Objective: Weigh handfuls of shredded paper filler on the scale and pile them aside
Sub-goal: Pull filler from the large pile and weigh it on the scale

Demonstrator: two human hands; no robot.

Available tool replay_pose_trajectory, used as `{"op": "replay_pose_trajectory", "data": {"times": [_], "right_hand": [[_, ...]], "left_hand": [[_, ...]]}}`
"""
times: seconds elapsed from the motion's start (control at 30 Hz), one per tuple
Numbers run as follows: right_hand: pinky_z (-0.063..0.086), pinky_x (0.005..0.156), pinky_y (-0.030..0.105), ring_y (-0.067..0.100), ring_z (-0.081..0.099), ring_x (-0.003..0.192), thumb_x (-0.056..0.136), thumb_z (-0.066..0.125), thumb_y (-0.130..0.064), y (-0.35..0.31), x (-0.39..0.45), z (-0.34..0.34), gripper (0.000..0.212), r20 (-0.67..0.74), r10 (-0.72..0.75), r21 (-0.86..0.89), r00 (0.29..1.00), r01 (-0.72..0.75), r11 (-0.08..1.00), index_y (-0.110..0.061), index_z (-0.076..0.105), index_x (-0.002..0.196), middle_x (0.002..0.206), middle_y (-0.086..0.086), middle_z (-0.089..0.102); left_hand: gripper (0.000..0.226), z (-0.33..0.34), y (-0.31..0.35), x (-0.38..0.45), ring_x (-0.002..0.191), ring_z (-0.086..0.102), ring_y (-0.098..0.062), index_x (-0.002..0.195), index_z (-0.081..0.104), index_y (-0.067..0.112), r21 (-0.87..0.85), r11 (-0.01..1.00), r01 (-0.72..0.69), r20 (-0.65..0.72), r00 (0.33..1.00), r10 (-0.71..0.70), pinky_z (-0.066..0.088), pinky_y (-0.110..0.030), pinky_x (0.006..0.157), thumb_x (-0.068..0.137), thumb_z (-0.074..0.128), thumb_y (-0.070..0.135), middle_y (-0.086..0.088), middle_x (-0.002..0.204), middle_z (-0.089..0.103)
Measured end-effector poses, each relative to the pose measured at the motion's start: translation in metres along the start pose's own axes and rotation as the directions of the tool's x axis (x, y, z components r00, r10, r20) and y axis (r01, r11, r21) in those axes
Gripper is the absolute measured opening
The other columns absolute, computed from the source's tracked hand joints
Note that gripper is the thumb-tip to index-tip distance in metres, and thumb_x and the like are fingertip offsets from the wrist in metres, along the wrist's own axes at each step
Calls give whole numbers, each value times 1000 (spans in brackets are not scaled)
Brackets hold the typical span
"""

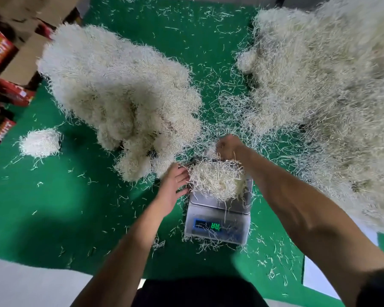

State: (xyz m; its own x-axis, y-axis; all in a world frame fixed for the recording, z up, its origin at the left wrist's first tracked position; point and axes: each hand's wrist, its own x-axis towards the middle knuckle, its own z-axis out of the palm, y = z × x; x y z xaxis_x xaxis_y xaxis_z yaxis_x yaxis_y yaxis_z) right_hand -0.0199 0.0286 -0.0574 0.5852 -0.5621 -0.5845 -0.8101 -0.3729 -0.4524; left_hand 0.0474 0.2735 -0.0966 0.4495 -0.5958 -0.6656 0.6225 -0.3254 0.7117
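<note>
— Forearms frame the digital scale on the green floor mat; the shredded paper handful sits on its pan.

— Left hand rests open-fingered against it; right hand pinches strands. Trimming lightly should settle the reading.

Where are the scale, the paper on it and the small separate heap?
scale (pixel 217 227): head view, on its front panel beside the lit display.
paper on the scale (pixel 217 179): head view, middle of the clump.
small heap (pixel 40 142): head view, its centre, far left on the green mat.
</note>
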Motion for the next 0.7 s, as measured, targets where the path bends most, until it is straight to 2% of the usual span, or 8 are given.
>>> {"op": "replay_pose_trajectory", "data": {"times": [0.07, 0.17, 0.23, 0.33, 0.43, 0.57, 0.63, 0.7], "right_hand": [[60, 83, 30, 27, 70, 100, 96, 63, -7, -5, -8, -19, 32, -129, -11, 84, 992, 22, 996, -4, 65, 129, 119, 13, 68], [50, 49, 17, 10, 70, 64, 97, 66, -9, -22, -33, -60, 26, -300, -33, 347, 953, 141, 927, -6, 63, 123, 93, 9, 71], [52, 55, 24, 4, 64, 55, 97, 67, -11, -34, -55, -85, 7, -292, -85, 455, 953, 216, 864, -10, 66, 104, 84, 6, 68], [57, 70, 30, 14, 64, 78, 96, 69, -17, -44, -88, -101, 3, -179, -171, 469, 969, 237, 851, -18, 67, 97, 96, 6, 68], [57, 87, 36, 16, 66, 91, 94, 72, -24, -42, -114, -86, 13, -39, -195, 236, 980, 199, 951, -22, 69, 106, 104, 5, 69], [47, 109, 48, 23, 67, 112, 91, 75, -28, -36, -133, -44, 37, 123, -153, -17, 980, 157, 988, -19, 66, 125, 125, 8, 69], [34, 118, 55, 26, 60, 127, 88, 74, -47, -32, -140, -40, 44, 156, -162, -84, 974, 176, 981, -22, 67, 124, 136, 7, 65], [30, 116, 58, 23, 57, 129, 81, 66, -72, -23, -148, -49, 48, 103, -212, -6, 972, 213, 977, -34, 72, 111, 138, 2, 64]], "left_hand": [[48, -6, -2, -2, 111, 62, -13, 125, 59, 26, -14, 1000, 14, 11, 1000, -14, 51, -38, 95, 102, 37, 63, 0, 132, 61], [57, -15, -5, -2, 118, 62, -20, 137, 55, 17, -58, 998, 38, 32, 999, -36, 50, -42, 102, 104, 36, 58, -4, 132, 64], [55, -16, -6, -5, 118, 62, -20, 137, 56, 16, -67, 996, 60, 47, 997, -57, 50, -42, 101, 105, 36, 56, -5, 132, 64], [52, -13, -5, -8, 115, 62, -19, 136, 55, 16, -64, 996, 61, 46, 997, -58, 50, -40, 99, 105, 36, 53, -6, 131, 63], [51, -6, -2, -15, 113, 61, -18, 137, 53, 15, -42, 998, 51, 52, 997, -49, 49, -39, 96, 106, 36, 52, -7, 135, 60], [47, 2, 2, -22, 122, 55, -23, 140, 49, 16, 24, 1000, -7, 22, 1000, 7, 42, -47, 110, 107, 37, 48, -6, 143, 52], [26, 5, 5, -25, 112, 57, -14, 120, 56, 27, 45, 998, -48, 19, 999, 47, 41, -49, 111, 107, 41, 44, 0, 137, 53], [13, 4, 7, -27, 108, 58, -12, 106, 56, 33, 55, 996, -71, 19, 997, 71, 42, -49, 110, 106, 45, 40, 4, 129, 54]]}}
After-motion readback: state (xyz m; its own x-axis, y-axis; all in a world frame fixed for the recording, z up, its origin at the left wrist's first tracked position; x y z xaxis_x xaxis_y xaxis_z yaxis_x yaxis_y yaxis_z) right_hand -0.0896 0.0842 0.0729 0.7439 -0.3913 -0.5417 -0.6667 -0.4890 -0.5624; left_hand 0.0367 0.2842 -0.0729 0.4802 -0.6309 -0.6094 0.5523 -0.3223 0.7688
